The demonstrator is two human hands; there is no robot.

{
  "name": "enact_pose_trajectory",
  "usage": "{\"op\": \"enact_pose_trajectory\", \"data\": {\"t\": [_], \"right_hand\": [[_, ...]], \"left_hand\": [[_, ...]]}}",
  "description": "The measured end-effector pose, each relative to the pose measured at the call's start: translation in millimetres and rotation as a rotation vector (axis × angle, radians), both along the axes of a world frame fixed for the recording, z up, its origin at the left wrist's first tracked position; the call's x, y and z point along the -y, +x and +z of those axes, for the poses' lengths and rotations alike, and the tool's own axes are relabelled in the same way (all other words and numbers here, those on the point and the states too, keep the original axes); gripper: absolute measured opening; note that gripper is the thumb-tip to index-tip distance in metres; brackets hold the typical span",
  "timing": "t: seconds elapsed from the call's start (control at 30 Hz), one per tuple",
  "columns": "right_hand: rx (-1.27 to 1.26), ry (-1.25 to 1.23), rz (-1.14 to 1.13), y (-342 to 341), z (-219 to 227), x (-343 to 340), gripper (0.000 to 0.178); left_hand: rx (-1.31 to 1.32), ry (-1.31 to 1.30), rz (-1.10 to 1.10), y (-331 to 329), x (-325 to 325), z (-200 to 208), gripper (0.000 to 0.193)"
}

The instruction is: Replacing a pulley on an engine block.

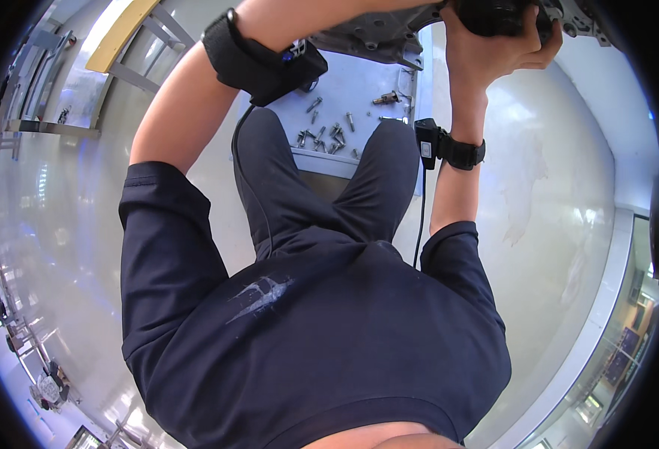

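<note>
At the top edge, my right hand (487, 56) is closed, its fingers wrapped round a dark black rounded part (490, 16) whose kind I cannot make out. Close by is a grey metal casting (374, 34) with ribs and holes, cut off by the upper edge. My left forearm (299, 19) reaches across in front of the casting, and the left hand lies beyond the picture. Below the casting, several loose bolts (335, 135) are scattered on a pale blue-grey work surface (281, 97). A larger brownish metal fitting (386, 98) lies among them, nearer the right side.
Both wrists wear black straps with small boxes, the left (269, 63) and the right (449, 146), each trailing a thin cable. A yellow-edged bench (123, 34) stands at the far left. My knees (393, 146) are against the work surface's near edge.
</note>
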State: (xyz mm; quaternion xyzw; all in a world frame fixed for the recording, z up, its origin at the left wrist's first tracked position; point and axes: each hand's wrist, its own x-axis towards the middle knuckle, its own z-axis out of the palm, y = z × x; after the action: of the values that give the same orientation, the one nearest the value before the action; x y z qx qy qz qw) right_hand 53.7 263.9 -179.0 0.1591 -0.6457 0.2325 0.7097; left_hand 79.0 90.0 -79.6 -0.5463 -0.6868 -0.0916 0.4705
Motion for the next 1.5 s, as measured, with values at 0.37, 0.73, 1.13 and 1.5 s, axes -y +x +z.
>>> {"op": "enact_pose_trajectory", "data": {"t": [0.37,0.73,1.13,1.5], "right_hand": [[0.074,-0.041,0.001,9.6,-6.3,9.4,0.092],[0.143,-0.060,-0.058,21.4,2.6,8.4,0.091],[0.056,-0.098,-0.022,20.4,6.3,1.7,0.072],[0.083,-0.112,0.043,15.6,11.9,6.3,0.078]], "left_hand": [[0.422,0.340,0.087,19.0,-6.1,-15.1,0.010],[0.212,0.225,0.191,12.3,-5.3,1.6,0.010],[0.321,0.147,0.103,6.6,-15.7,-6.3,0.010],[0.099,0.474,0.163,4.9,-12.4,-27.2,0.020]]}}
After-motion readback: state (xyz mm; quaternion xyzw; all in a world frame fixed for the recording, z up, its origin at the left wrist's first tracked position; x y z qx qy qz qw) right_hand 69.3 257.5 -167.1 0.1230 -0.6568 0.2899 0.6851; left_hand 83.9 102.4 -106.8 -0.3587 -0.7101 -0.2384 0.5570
